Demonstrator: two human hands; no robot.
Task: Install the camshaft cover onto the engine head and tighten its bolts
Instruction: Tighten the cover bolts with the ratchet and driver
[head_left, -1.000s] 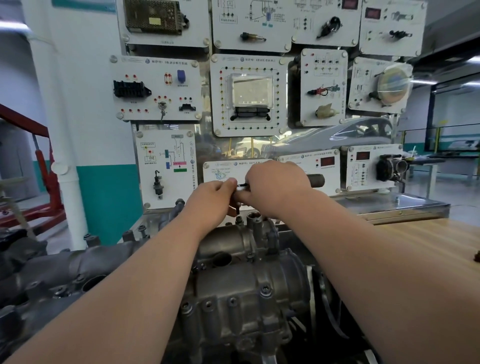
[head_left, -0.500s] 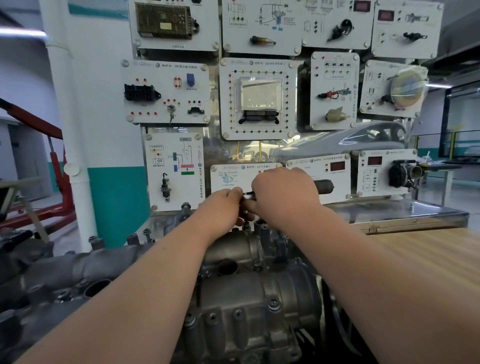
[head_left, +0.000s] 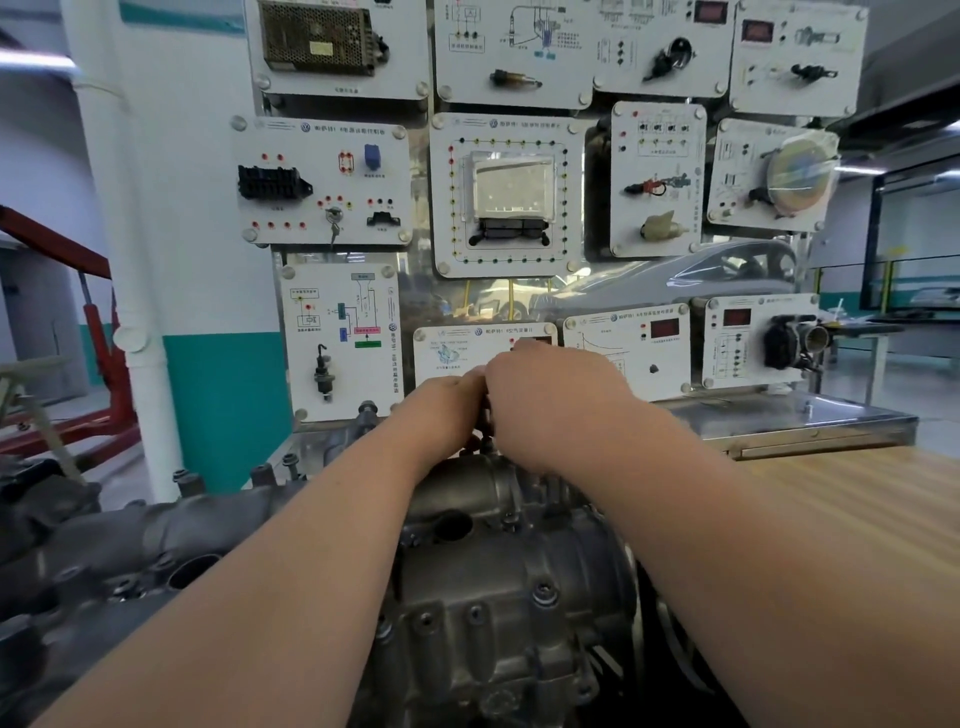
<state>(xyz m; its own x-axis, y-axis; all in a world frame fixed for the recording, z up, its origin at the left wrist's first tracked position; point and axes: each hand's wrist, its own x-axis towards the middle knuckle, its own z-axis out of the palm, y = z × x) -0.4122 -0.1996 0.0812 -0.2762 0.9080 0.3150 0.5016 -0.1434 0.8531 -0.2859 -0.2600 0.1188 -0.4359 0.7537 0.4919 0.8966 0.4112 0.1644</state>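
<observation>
The grey cast camshaft cover (head_left: 498, 587) sits on the engine head (head_left: 130, 535) in front of me, with several bolts (head_left: 543, 592) in its flange. Both hands meet over the cover's far end. My left hand (head_left: 441, 410) pinches the head of a dark wrench (head_left: 485, 415), of which only a sliver shows between the hands. My right hand (head_left: 550, 400) is closed over the rest of the tool and hides its handle. What the tool sits on is hidden by the hands.
A board of white training panels (head_left: 504, 197) stands right behind the engine. A wooden tabletop (head_left: 857, 519) lies to the right, with a metal tray (head_left: 779, 415) beyond it. A white pipe (head_left: 135, 291) and a red stand (head_left: 98, 332) are at the left.
The black handle that stuck out to the right of my right hand no longer shows. Both hands have stayed together over the cover's far end while the view shifted slightly.
</observation>
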